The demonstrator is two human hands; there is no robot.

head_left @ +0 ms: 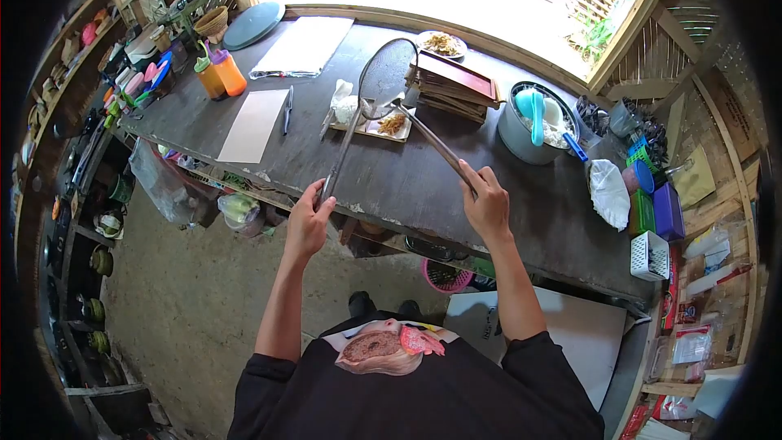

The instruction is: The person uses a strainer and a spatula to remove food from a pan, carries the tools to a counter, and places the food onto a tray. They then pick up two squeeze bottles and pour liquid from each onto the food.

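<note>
Both hands were clamped on long handles — my left hand point(308, 224) gripping the mesh skimmer point(386, 75), my right hand point(486, 204) the tongs point(436, 143) — raised above the table point(407, 187), fried food point(392, 123) not yet lifted.

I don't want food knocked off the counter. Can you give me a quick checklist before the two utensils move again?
1. Left hand grips the tongs: ok.
2. Right hand grips the skimmer handle: ok.
3. Tool ends meet above the small tray of food: ok.
4. Food held by tongs: cannot tell.
5. Stacked trays close beside the skimmer head: not ok.
6. Rice pot clear of the tools: ok.
</note>
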